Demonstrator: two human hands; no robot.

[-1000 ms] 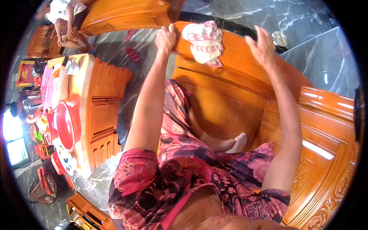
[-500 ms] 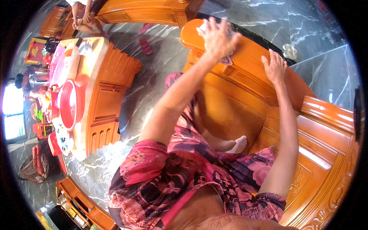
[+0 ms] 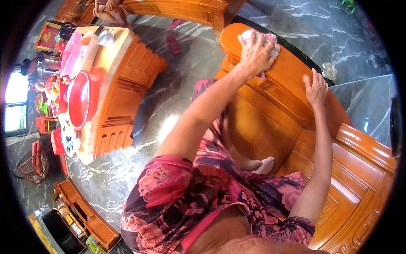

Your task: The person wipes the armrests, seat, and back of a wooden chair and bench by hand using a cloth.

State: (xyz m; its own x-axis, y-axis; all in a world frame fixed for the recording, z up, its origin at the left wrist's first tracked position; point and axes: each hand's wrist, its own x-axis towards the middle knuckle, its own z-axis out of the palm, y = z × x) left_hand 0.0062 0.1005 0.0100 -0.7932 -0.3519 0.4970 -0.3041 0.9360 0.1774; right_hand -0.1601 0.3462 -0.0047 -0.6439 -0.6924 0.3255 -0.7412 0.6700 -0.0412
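My left hand point(image 3: 256, 54) presses a crumpled pinkish-white cloth point(image 3: 272, 41) onto the broad, glossy top of a wooden armrest point(image 3: 292, 70). Its fingers are bent over the cloth, which sticks out past them on both sides. Farther right, my right hand point(image 3: 316, 88) lies at the armrest's outer edge with nothing in it, thumb apart from the fingers. Below the armrest is the wooden seat point(image 3: 260, 116), where a foot in a white sock point(image 3: 265, 165) shows beside my patterned clothing.
On the left stands a wooden table point(image 3: 122, 91) bearing a red basin point(image 3: 79, 100), a white mug point(image 3: 106, 37) and a pink tray. A seated person's hands point(image 3: 111, 5) show at the top. White flower-like shoes point(image 3: 329, 71) lie beyond the armrest; a carved backrest point(image 3: 359, 169) rises at right.
My left hand's fingers, spread and blurred before, now bend round the cloth. My right hand stays by the armrest edge, its thumb now lifted. The whole view has shifted slightly.
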